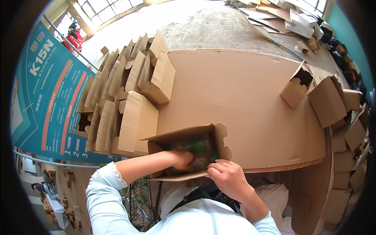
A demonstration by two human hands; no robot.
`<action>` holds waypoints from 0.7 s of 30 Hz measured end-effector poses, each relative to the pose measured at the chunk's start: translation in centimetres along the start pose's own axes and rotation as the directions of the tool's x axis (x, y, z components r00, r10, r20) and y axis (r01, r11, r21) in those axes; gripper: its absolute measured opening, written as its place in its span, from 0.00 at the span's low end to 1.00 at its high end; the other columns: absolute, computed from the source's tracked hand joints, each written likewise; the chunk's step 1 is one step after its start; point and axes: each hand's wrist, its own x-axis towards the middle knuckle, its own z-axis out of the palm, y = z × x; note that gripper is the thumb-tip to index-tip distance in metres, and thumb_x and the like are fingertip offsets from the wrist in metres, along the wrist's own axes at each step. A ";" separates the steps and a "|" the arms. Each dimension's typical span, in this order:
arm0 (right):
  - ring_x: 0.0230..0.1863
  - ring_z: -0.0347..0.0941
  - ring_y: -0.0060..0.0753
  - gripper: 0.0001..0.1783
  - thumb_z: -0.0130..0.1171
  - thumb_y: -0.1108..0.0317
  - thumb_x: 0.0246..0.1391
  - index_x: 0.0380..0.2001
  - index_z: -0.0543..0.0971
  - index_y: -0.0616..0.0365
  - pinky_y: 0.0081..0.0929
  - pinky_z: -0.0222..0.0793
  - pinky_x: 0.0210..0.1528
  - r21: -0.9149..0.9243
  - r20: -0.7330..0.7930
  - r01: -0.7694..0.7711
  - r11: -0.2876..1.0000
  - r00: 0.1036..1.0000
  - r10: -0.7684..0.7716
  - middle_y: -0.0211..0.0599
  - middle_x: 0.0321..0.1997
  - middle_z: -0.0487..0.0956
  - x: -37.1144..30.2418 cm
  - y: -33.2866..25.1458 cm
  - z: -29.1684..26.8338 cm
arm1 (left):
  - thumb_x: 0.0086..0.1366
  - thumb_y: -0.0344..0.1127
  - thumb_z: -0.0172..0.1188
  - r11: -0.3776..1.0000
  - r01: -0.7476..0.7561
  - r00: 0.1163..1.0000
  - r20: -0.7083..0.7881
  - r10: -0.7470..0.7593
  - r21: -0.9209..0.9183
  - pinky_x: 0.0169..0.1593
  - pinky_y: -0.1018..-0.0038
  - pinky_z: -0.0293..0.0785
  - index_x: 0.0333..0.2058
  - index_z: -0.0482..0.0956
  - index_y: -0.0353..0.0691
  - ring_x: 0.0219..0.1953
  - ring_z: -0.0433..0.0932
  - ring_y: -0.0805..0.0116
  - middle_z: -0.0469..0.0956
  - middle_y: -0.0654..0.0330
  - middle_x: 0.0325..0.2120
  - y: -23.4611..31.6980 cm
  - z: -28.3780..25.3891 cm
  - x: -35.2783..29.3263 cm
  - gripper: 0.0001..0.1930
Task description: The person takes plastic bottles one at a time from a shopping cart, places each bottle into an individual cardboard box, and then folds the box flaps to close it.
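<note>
An open-topped cardboard box [223, 141] stands at the near edge of the work surface, right in front of me. Inside it lies something in clear plastic with green patches [199, 145]; its exact kind is hard to make out. My left hand [182, 159] reaches down into the box against this plastic, its fingers mostly hidden. At the box's near right corner, my right hand [227, 174] has its fingers bent over the rim and grips it.
A cardboard-covered table [235, 90] spreads out ahead. Rows of open boxes [137, 121] crowd its left side. More boxes [331, 100] stand and pile up at the right. A blue-green banner [47, 98] is at the left; a wire basket [141, 203] sits below the table's near edge.
</note>
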 end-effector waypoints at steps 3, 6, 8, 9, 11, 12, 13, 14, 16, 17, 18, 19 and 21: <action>0.41 0.79 0.41 0.06 0.60 0.73 0.47 0.30 0.76 0.60 0.36 0.75 0.51 -0.003 0.057 0.029 1.000 0.998 -0.028 0.37 0.36 0.80 0.1 0.2 -0.1 | 0.62 0.46 0.59 0.990 0.060 0.993 -0.111 -0.046 0.129 0.45 0.57 0.76 0.36 0.81 0.31 0.40 0.80 0.44 0.80 0.42 0.34 0.7 1.7 0.2 0.19; 0.44 0.79 0.44 0.07 0.62 0.71 0.50 0.33 0.77 0.60 0.37 0.76 0.50 0.028 0.069 0.079 0.996 0.994 -0.081 0.39 0.41 0.81 0.0 0.0 -0.2 | 0.63 0.45 0.58 0.990 0.113 0.976 -0.197 -0.095 0.087 0.44 0.57 0.76 0.37 0.81 0.33 0.39 0.80 0.44 0.81 0.43 0.32 0.5 1.0 -1.6 0.18; 0.46 0.79 0.46 0.11 0.61 0.70 0.51 0.38 0.78 0.60 0.38 0.75 0.52 0.102 -0.017 0.124 0.987 0.992 -0.123 0.42 0.45 0.80 0.1 0.0 -1.3 | 0.63 0.41 0.59 0.998 0.023 0.937 -0.348 -0.039 -0.050 0.45 0.59 0.76 0.43 0.81 0.36 0.39 0.79 0.46 0.81 0.44 0.35 0.9 -1.1 -5.5 0.16; 0.48 0.78 0.46 0.13 0.61 0.70 0.51 0.41 0.78 0.61 0.38 0.74 0.54 0.161 -0.092 0.149 0.976 0.986 -0.136 0.44 0.48 0.80 0.2 -0.1 -2.5 | 0.64 0.39 0.59 0.978 -0.122 0.895 -0.445 0.035 -0.170 0.46 0.60 0.75 0.46 0.79 0.34 0.41 0.79 0.47 0.80 0.43 0.39 1.3 -2.5 -8.2 0.17; 0.54 0.75 0.49 0.22 0.64 0.64 0.53 0.50 0.77 0.60 0.39 0.72 0.56 0.239 -0.287 0.169 0.956 0.953 -0.097 0.47 0.55 0.77 -0.7 1.4 -3.9 | 0.65 0.39 0.59 0.876 -0.372 0.654 -0.756 0.013 -0.307 0.51 0.67 0.76 0.49 0.77 0.31 0.46 0.81 0.56 0.81 0.48 0.44 1.7 -1.9 -13.3 0.19; 0.55 0.75 0.50 0.26 0.65 0.57 0.53 0.51 0.77 0.61 0.42 0.71 0.57 0.242 -0.366 0.086 0.967 0.931 0.009 0.47 0.55 0.77 -1.3 2.4 -4.7 | 0.63 0.45 0.62 0.747 -0.495 0.572 -0.813 -0.105 -0.444 0.53 0.68 0.75 0.51 0.77 0.33 0.48 0.80 0.60 0.80 0.51 0.47 1.7 -0.9 -15.1 0.24; 0.57 0.73 0.51 0.29 0.65 0.55 0.52 0.53 0.76 0.60 0.42 0.69 0.58 0.287 -0.363 0.013 0.958 0.927 0.096 0.47 0.56 0.76 -1.8 3.3 -5.4 | 0.60 0.44 0.65 0.687 -0.531 0.494 -0.840 -0.224 -0.495 0.56 0.66 0.73 0.52 0.76 0.34 0.51 0.79 0.58 0.80 0.50 0.47 1.5 0.9 -16.9 0.26; 0.59 0.71 0.51 0.32 0.66 0.52 0.52 0.55 0.74 0.60 0.42 0.68 0.60 0.326 -0.360 -0.066 0.943 0.914 0.188 0.48 0.58 0.74 -2.1 4.1 -5.4 | 0.57 0.43 0.68 0.622 -0.576 0.417 -0.845 -0.334 -0.530 0.58 0.65 0.71 0.54 0.75 0.34 0.53 0.77 0.56 0.79 0.49 0.48 1.5 2.9 -17.7 0.28; 0.62 0.68 0.51 0.35 0.66 0.52 0.52 0.58 0.72 0.59 0.42 0.66 0.62 0.344 -0.195 -0.018 0.939 0.977 0.090 0.48 0.61 0.72 -1.4 3.9 -4.2 | 0.54 0.44 0.71 0.740 -0.505 0.244 -0.895 -0.372 -0.445 0.61 0.63 0.67 0.55 0.74 0.36 0.57 0.74 0.55 0.78 0.49 0.51 1.4 7.6 -17.4 0.32; 0.64 0.66 0.50 0.36 0.66 0.51 0.52 0.60 0.70 0.59 0.42 0.64 0.63 0.354 -0.114 0.012 0.935 0.993 0.030 0.48 0.62 0.71 -0.7 3.8 -3.3 | 0.52 0.45 0.72 0.795 -0.455 0.149 -0.914 -0.378 -0.402 0.62 0.62 0.66 0.56 0.74 0.37 0.59 0.73 0.55 0.77 0.49 0.52 1.1 9.9 -17.1 0.34; 0.67 0.63 0.48 0.40 0.68 0.54 0.50 0.62 0.67 0.58 0.42 0.63 0.65 0.373 -0.008 0.026 0.927 1.000 -0.025 0.46 0.66 0.67 -0.7 3.7 -2.1 | 0.49 0.46 0.74 0.783 -0.410 0.193 -0.884 -0.426 -0.467 0.65 0.61 0.60 0.54 0.75 0.37 0.62 0.69 0.54 0.75 0.49 0.54 1.7 11.1 -15.9 0.35; 0.66 0.63 0.48 0.39 0.70 0.56 0.47 0.61 0.69 0.58 0.42 0.63 0.65 0.342 0.003 0.020 0.939 1.000 -0.022 0.45 0.65 0.69 -0.3 3.6 -0.9 | 0.49 0.46 0.74 0.764 -0.425 0.214 -0.874 -0.436 -0.485 0.65 0.61 0.61 0.50 0.76 0.37 0.61 0.70 0.54 0.77 0.50 0.52 2.2 11.8 -14.7 0.32; 0.64 0.66 0.47 0.36 0.72 0.59 0.44 0.56 0.73 0.59 0.40 0.65 0.63 0.303 0.016 0.014 0.953 1.000 -0.019 0.44 0.62 0.72 0.0 3.8 0.2 | 0.48 0.43 0.74 0.773 -0.425 0.204 -0.882 -0.426 -0.471 0.64 0.62 0.62 0.40 0.79 0.37 0.57 0.75 0.52 0.81 0.52 0.46 0.9 12.9 -12.8 0.23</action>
